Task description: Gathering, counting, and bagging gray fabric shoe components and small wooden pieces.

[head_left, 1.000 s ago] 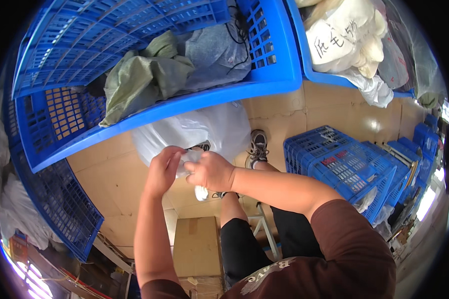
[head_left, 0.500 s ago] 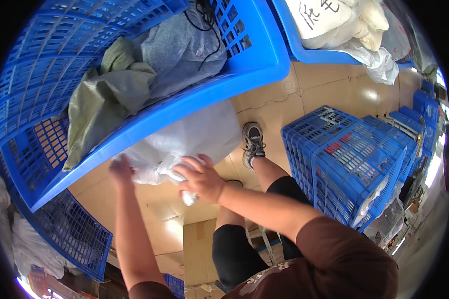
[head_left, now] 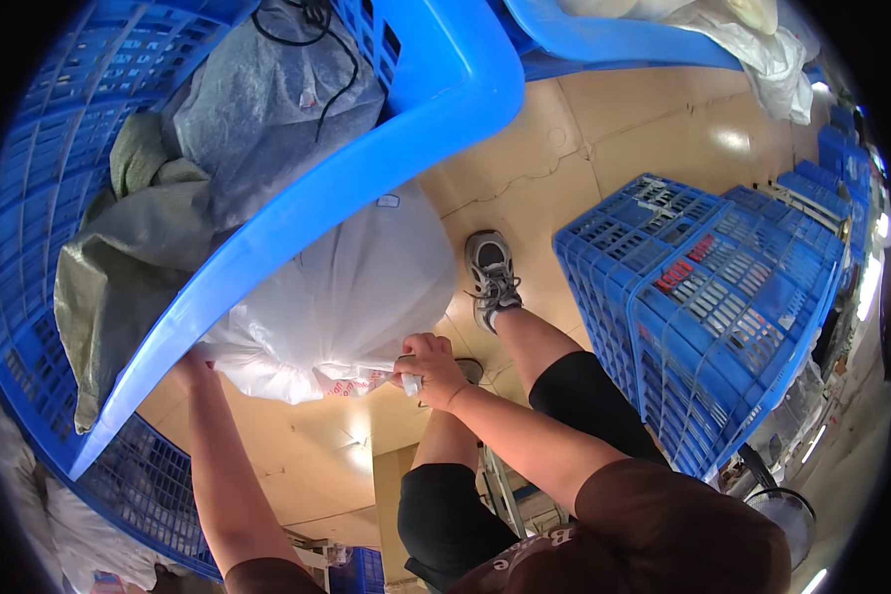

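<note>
A full white plastic bag (head_left: 351, 282) with red print near its gathered mouth stands on the floor, partly under the overhang of a big blue crate's rim (head_left: 297, 252). My right hand (head_left: 432, 370) is closed on the right end of the bag's mouth. At its left end my left hand (head_left: 196, 364) holds the plastic; the crate rim and the bag hide most of those fingers. Between both hands the mouth is stretched wide and creased. Inside the crate lie a grey-blue sack (head_left: 267, 109) with a black cord and an olive-grey sack (head_left: 134, 252).
Stacked blue crates (head_left: 693, 297) stand to my right. Another blue crate (head_left: 614, 40) with white bags is at the far right. My shoe (head_left: 492, 277) rests beside the bag. A cardboard box (head_left: 394, 495) sits near my legs, and a dark blue crate (head_left: 168, 495) at the lower left.
My hands have moved apart, left hand to the left and right hand to the right, spreading the bunched bag mouth. The view has shifted, so the big crate appears farther left.
</note>
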Demonstrator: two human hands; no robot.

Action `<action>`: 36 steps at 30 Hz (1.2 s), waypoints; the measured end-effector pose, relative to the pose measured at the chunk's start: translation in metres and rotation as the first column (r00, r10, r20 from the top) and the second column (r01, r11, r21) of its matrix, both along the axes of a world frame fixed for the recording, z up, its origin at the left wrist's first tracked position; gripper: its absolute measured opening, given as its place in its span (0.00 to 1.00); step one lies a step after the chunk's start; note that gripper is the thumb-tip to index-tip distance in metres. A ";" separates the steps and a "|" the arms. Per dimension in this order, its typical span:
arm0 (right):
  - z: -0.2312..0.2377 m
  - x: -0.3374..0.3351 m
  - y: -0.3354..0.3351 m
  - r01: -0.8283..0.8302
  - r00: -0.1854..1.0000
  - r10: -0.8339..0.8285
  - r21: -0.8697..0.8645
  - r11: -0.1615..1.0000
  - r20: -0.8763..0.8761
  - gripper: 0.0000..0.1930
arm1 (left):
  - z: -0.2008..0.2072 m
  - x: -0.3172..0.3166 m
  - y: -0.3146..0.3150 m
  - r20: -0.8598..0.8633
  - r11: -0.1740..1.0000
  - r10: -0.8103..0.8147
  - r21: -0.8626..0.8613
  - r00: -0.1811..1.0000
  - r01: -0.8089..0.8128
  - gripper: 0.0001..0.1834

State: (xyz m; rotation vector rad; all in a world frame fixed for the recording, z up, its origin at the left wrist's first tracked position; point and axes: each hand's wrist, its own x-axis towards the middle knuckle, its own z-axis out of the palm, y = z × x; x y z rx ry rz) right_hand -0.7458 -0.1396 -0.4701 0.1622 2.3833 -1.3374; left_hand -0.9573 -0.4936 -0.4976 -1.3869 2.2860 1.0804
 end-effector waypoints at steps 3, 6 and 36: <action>0.003 -0.011 -0.001 0.040 0.999 -0.040 -0.004 0.999 0.009 0.04 | 0.011 0.014 0.006 -0.186 0.920 0.389 0.031 0.902 -0.391 0.11; 0.026 -0.042 0.007 0.125 0.940 -0.214 -0.316 0.941 -0.265 0.07 | 0.059 0.044 0.015 -0.341 0.857 0.316 0.503 0.885 -0.113 0.12; 0.055 -0.115 -0.045 -0.058 0.954 0.198 -0.509 0.859 0.225 0.05 | 0.136 0.098 0.144 -0.214 0.275 -0.952 -0.277 0.220 0.921 0.17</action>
